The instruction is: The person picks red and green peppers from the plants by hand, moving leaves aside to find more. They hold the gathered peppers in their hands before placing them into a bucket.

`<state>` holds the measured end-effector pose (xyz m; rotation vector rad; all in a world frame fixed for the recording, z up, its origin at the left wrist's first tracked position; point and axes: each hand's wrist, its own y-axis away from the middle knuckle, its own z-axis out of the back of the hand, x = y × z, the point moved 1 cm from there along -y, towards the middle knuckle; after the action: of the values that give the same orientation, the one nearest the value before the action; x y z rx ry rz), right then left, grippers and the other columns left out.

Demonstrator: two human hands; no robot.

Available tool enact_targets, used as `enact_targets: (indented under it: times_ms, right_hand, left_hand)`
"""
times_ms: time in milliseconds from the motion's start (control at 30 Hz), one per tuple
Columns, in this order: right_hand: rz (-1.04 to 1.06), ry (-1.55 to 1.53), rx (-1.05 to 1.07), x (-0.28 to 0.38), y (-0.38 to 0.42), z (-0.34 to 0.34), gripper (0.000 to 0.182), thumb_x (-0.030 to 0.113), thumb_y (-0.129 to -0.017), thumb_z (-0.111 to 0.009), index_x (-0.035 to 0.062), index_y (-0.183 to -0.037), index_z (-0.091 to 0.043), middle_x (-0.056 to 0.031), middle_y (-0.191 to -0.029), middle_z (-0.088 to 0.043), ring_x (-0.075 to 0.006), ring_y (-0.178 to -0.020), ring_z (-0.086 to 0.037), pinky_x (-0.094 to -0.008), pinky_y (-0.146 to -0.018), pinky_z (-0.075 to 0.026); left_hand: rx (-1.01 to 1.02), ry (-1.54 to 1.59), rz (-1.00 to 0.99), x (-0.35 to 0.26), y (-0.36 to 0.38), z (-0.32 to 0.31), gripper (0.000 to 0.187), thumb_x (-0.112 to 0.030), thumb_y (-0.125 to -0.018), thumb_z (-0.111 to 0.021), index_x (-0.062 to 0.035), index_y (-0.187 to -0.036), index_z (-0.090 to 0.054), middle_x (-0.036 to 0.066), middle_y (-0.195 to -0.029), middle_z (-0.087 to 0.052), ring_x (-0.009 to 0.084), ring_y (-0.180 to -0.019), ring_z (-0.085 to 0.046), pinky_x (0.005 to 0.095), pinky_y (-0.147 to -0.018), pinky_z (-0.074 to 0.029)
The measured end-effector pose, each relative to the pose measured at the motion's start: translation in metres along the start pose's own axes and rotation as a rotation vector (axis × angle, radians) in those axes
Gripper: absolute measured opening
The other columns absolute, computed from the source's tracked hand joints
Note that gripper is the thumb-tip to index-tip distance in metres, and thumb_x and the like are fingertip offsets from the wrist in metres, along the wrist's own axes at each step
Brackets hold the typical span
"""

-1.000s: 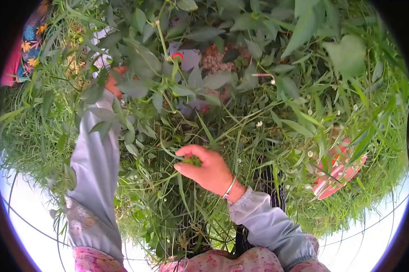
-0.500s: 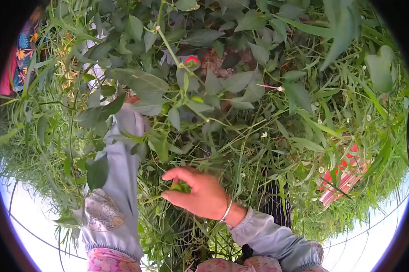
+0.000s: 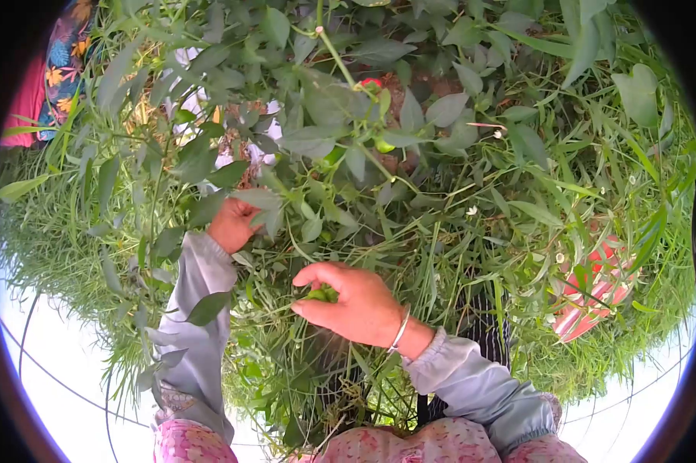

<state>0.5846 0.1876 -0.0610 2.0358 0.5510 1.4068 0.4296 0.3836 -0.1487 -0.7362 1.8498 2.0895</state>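
My right hand (image 3: 355,305), with a bangle at the wrist, is curled around several small green peppers (image 3: 322,294) in front of my body. My left hand (image 3: 232,225) reaches into the pepper plant (image 3: 317,143) at left of centre. Its fingers look bent inward, partly covered by leaves, and what they hold is hidden. Above the hands, a red pepper (image 3: 372,82) shows among the leaves. A green pepper (image 3: 384,144) hangs just below it.
Tall grass and weeds (image 3: 564,208) surround the plant. A red-and-white object (image 3: 594,289) lies in the grass at the right. Part of a person in patterned floral cloth (image 3: 64,62) is at the upper left. Whitish cloth (image 3: 263,135) shows behind the leaves.
My left hand, earlier hidden by foliage, has drawn back toward me and now shows in part. My right hand has shifted slightly up and right in view, still holding the green peppers.
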Motion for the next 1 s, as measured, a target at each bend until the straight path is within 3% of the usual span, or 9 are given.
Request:
enact_targets:
  times_ms: [167, 267, 433, 500, 567, 667, 767, 933, 1000]
  right_hand:
    - [-0.029, 0.082, -0.01, 0.0, -0.001, -0.002, 0.033, 0.033, -0.075, -0.067, 0.0123, -0.099, -0.059, -0.0072, -0.086, -0.062, -0.0223, -0.073, -0.061, -0.0322, -0.064, -0.048]
    - [-0.046, 0.152, -0.051, -0.005, -0.002, -0.003, 0.033, 0.034, -0.074, -0.066, 0.0137, -0.1, -0.061, -0.0076, -0.089, -0.062, -0.0225, -0.073, -0.061, -0.0327, -0.065, -0.048]
    - [-0.134, 0.191, -0.166, -0.008, -0.006, -0.006, 0.03, 0.037, -0.076, -0.061, 0.0156, -0.098, -0.061, -0.0114, -0.086, -0.063, -0.0295, -0.078, -0.061, -0.0378, -0.068, -0.048]
    - [-0.135, 0.124, -0.13, -0.015, -0.01, -0.011, 0.035, 0.036, -0.075, -0.064, 0.0158, -0.103, -0.062, -0.0092, -0.087, -0.063, -0.0249, -0.074, -0.062, -0.0342, -0.067, -0.048]
    - [-0.084, -0.142, -0.131, -0.025, -0.012, -0.024, 0.04, 0.04, -0.074, -0.065, 0.0137, -0.104, -0.063, -0.0092, -0.082, -0.064, -0.0222, -0.069, -0.062, -0.0316, -0.065, -0.049]
    - [-0.246, 0.084, 0.003, -0.033, -0.017, -0.026, 0.044, 0.043, -0.073, -0.066, 0.0125, -0.105, -0.063, -0.0098, -0.076, -0.065, -0.0209, -0.067, -0.062, -0.031, -0.063, -0.049]
    - [-0.055, 0.305, -0.038, -0.044, -0.016, -0.037, 0.039, 0.044, -0.074, -0.063, 0.0118, -0.097, -0.065, -0.01, -0.073, -0.063, -0.0268, -0.064, -0.061, -0.0349, -0.06, -0.048]
    - [-0.032, 0.35, -0.066, -0.036, -0.016, -0.031, 0.04, 0.046, -0.075, -0.061, 0.0105, -0.095, -0.062, -0.0114, -0.071, -0.062, -0.0325, -0.064, -0.06, -0.0404, -0.059, -0.048]
    - [-0.053, 0.424, -0.027, -0.027, -0.017, -0.025, 0.043, 0.048, -0.074, -0.06, 0.0103, -0.095, -0.061, -0.0121, -0.07, -0.062, -0.0328, -0.065, -0.06, -0.0413, -0.059, -0.048]
  left_hand:
    - [0.229, 0.403, 0.045, -0.001, 0.036, 0.008, 0.039, -0.014, -0.082, -0.064, -0.0042, -0.118, -0.054, 0.007, -0.106, -0.062, 0.0151, -0.084, -0.06, 0.0304, -0.075, -0.051]
    - [0.11, 0.22, 0.039, -0.019, 0.048, 0.008, 0.029, -0.014, -0.085, -0.061, 0.0044, -0.108, -0.057, 0.008, -0.089, -0.066, 0.0169, -0.073, -0.063, 0.0289, -0.064, -0.051]
    - [0.425, 1.14, 0.215, -0.008, 0.056, -0.01, 0.039, 0.002, -0.083, -0.051, 0.005, -0.121, -0.046, 0.018, -0.122, -0.051, 0.026, -0.103, -0.056, 0.0338, -0.085, -0.045]
    - [0.377, 1.023, -0.056, -0.002, 0.069, -0.028, 0.04, -0.001, -0.086, -0.048, 0.0049, -0.125, -0.042, 0.017, -0.122, -0.051, 0.0254, -0.106, -0.055, 0.0345, -0.085, -0.046]
    - [0.23, 0.524, 0.036, -0.033, 0.08, -0.043, 0.048, -0.013, -0.087, -0.05, 0.0056, -0.129, -0.037, 0.015, -0.123, -0.05, 0.0243, -0.111, -0.051, 0.0365, -0.085, -0.046]
    - [0.249, 0.756, 0.111, -0.02, 0.082, -0.049, 0.061, -0.026, -0.084, -0.057, 0.0054, -0.131, -0.035, 0.014, -0.125, -0.049, 0.0233, -0.112, -0.05, 0.037, -0.089, -0.045]
    - [0.304, 0.829, 0.135, -0.012, 0.086, -0.052, 0.072, -0.037, -0.082, -0.06, 0.0041, -0.134, -0.032, 0.015, -0.127, -0.046, 0.022, -0.114, -0.048, 0.0365, -0.094, -0.042]
    - [0.328, 0.847, 0.285, -0.03, 0.077, -0.044, 0.056, 0.005, -0.087, -0.049, -0.0025, -0.138, -0.028, 0.01, -0.129, -0.047, 0.0161, -0.109, -0.052, 0.0293, -0.094, -0.041]
    - [0.434, 0.68, 0.175, -0.042, 0.075, -0.04, 0.053, 0.005, -0.087, -0.049, -0.0022, -0.136, -0.031, 0.011, -0.129, -0.048, 0.0167, -0.11, -0.052, 0.0297, -0.093, -0.042]
